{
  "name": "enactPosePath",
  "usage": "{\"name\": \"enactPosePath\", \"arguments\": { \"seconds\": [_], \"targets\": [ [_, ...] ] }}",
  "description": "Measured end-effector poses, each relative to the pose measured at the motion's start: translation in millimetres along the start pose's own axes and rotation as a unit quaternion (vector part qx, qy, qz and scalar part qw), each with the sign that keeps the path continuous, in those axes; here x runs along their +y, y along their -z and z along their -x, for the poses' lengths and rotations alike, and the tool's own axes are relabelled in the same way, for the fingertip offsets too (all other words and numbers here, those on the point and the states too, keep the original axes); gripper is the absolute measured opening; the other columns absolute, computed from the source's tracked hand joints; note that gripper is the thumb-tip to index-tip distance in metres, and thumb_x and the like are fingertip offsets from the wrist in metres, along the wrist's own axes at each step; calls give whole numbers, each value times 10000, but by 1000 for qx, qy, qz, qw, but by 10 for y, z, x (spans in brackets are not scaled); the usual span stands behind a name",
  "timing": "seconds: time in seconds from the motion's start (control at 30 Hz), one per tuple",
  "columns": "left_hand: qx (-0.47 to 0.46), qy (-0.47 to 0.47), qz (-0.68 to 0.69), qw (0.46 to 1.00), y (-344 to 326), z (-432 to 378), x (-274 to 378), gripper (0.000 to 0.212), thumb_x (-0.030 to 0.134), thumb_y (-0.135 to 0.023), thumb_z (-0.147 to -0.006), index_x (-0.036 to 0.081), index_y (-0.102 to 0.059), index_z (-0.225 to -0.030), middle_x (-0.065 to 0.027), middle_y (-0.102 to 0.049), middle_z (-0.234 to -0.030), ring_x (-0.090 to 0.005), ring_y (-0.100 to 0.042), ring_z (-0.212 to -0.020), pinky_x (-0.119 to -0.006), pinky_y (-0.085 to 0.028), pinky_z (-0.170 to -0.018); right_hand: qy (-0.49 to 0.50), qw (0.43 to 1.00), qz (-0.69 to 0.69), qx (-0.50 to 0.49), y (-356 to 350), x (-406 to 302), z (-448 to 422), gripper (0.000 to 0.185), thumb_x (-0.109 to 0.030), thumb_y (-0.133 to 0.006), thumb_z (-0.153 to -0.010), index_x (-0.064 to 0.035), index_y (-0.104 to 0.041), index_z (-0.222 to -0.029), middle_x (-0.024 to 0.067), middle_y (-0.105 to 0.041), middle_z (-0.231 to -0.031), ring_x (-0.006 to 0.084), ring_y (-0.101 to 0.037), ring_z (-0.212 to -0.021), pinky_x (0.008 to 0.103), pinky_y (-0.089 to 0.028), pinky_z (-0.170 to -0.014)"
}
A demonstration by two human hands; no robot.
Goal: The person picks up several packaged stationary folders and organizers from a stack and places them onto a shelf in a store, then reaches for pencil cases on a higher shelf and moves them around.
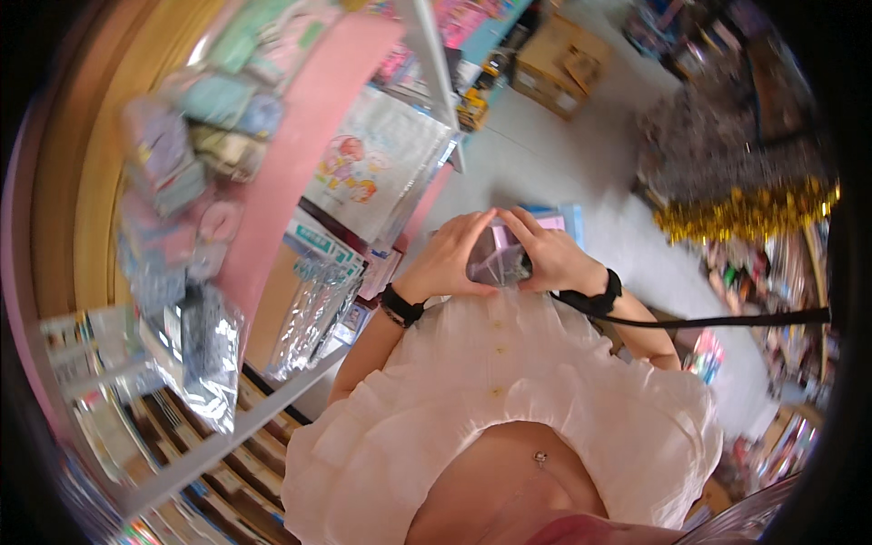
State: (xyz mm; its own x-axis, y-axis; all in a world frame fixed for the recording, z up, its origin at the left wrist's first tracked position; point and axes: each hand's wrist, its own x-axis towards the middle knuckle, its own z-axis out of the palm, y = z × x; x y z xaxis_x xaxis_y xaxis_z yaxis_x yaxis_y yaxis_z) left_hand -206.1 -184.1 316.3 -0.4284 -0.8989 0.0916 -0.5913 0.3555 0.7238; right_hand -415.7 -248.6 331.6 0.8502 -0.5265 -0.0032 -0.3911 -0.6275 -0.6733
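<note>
Both hands meet in front of my chest around a small package in clear plastic wrap (503, 267), with purple and dark parts showing through. My left hand (446, 255) grips its left side and my right hand (562, 257) its right side. The fingertips come together at the far edge and hide much of it. Beyond the right fingers a pink and light blue flat item (569, 219) shows in part; whether it touches the package I cannot tell.
At left stands a shelf with a pink edge (310, 102), holding several plush-looking wrapped items (218, 99). A printed clear-wrapped bag (381, 163) lies on a lower level. Cardboard boxes (562, 61) sit on the floor, near a yellow power tool (472, 109). Gold tinsel (749, 211) trims goods at right.
</note>
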Motion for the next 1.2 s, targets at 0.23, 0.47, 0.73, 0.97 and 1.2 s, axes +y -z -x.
{"name": "enactPosePath", "arguments": {
  "seconds": [0.23,0.47,0.73,0.97,1.2],
  "targets": [
    [-39,-20,-52,998,-403,-244,-35,1034,268,-775,-528,37,-184,-1344,-181,-370,-1203,-353,-367,-1137,-486,-275,-992,-97,992,-27,77,-271,185,338,900,-80,-699,-520,-38,-270,-1310,208,-361,-1227,362,-572,-835,396,-491,-667],
    [-25,-30,-25,999,-414,-457,-315,994,263,-778,-544,13,-219,-1327,-217,-388,-1238,-368,-396,-1136,-418,-358,-938,-202,969,-52,135,-475,514,603,941,-51,-709,-558,-43,-189,-1342,245,-251,-1319,377,-560,-877,392,-486,-718],
    [4,-36,-11,999,-241,-394,-310,1049,232,-795,-536,14,-169,-1349,-231,-337,-1279,-368,-355,-1180,-417,-329,-968,-246,958,12,144,-471,778,858,967,-29,-676,-584,-119,-135,-1380,227,-194,-1374,418,-541,-879,416,-483,-715],
    [-21,-38,79,996,-169,-438,-147,1039,202,-792,-534,24,-178,-1353,-208,-315,-1308,-349,-322,-1218,-412,-298,-996,-173,985,15,-2,-242,826,717,1093,-205,-774,-538,-92,-90,-1383,202,-272,-1348,347,-561,-909,376,-480,-729],
    [-28,-22,12,999,-132,-509,-126,788,198,-706,-673,5,-291,-1315,-192,-280,-1356,-336,-270,-1268,-385,-258,-1019,-242,970,-23,30,-699,1127,734,996,-267,-768,-506,-2,-211,-1287,204,-441,-1084,389,-551,-849,414,-472,-689]
  ]
}}
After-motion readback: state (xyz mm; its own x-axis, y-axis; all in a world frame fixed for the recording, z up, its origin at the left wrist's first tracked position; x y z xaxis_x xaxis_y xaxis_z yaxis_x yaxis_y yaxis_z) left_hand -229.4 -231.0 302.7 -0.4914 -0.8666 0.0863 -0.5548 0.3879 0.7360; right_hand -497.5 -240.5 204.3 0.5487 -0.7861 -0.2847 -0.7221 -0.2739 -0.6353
